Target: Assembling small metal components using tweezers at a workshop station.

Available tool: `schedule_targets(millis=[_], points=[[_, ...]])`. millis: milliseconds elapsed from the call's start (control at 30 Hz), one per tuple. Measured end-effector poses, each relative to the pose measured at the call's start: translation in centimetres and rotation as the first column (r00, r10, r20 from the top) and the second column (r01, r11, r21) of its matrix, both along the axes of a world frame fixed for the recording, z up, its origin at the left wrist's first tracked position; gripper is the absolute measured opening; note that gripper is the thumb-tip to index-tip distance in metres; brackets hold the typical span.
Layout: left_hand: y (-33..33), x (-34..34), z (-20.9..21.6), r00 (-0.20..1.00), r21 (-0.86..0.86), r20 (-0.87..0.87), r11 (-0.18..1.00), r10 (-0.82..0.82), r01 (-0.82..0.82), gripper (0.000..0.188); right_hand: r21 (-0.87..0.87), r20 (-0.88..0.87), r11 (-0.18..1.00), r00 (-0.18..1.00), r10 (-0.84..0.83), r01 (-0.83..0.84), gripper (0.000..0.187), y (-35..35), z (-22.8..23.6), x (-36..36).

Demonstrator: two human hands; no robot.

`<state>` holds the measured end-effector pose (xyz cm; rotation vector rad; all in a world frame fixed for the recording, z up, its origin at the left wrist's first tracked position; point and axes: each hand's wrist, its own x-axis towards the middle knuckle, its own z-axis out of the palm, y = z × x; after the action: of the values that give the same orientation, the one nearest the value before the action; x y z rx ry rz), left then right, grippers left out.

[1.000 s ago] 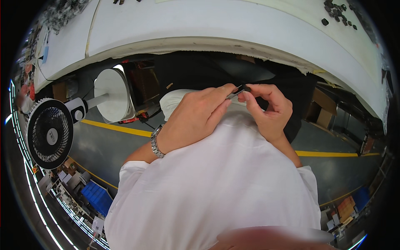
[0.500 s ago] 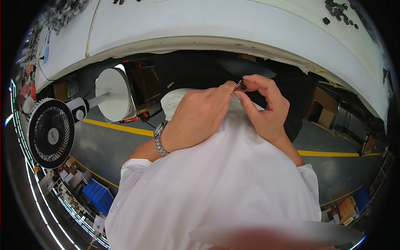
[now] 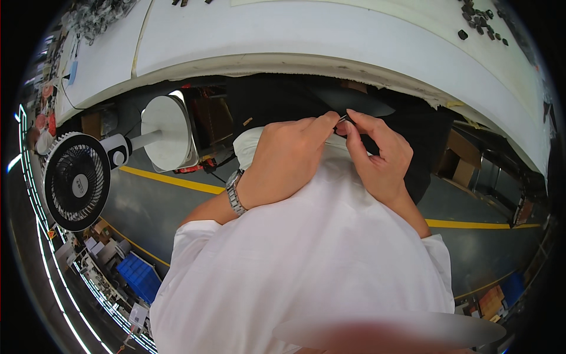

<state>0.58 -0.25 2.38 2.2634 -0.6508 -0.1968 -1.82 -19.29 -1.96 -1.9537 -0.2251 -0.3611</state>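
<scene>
My left hand (image 3: 287, 158), with a metal-banded wristwatch (image 3: 235, 193) on its wrist, is closed, its thumb and forefinger pinched together. My right hand (image 3: 382, 154) faces it, thumb and forefinger also in a pinch. Where the fingertips of both meet, a small black part (image 3: 343, 122) with a thin shiny edge shows. Fingers cover most of it, so its kind is unclear. Both hands are above my lap, in front of the table edge. Whatever else the left fingers grip is hidden.
The white table (image 3: 283, 35) curves across the top. Several small black parts (image 3: 480, 20) lie at its far right, and a heap of clear-grey pieces (image 3: 100, 17) at far left. A fan (image 3: 76, 182) stands at left beside a round white stool (image 3: 168, 134). An open cardboard box (image 3: 458, 156) sits under the table at right.
The black part has turned and sunk deeper between the fingertips. My right thumb has come up closer to the forefinger. The view has shifted slightly.
</scene>
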Motion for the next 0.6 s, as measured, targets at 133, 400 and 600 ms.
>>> schedule_targets(millis=[133,400,600], points=[[0.4,0.7,-0.3,0.999,-0.011,0.049,1.000,0.015,-0.014,0.036,0.004,-0.019,1.000,1.000,0.011,-0.011,0.022,0.2,0.2,-0.3],[3.4,4.2,0.4,0.953,-0.118,-0.180,0.967,-0.244,0.225,0.019,0.541,-0.454,0.840,0.827,0.332,-0.040,0.019,-0.5,1.7,-1.1],[4.1,5.3,0.4,0.659,-0.402,-0.608,0.887,-0.443,0.226,0.016,0.883,-0.321,0.462,0.623,0.714,-0.075,0.016,-1.3,0.2,-0.4]])
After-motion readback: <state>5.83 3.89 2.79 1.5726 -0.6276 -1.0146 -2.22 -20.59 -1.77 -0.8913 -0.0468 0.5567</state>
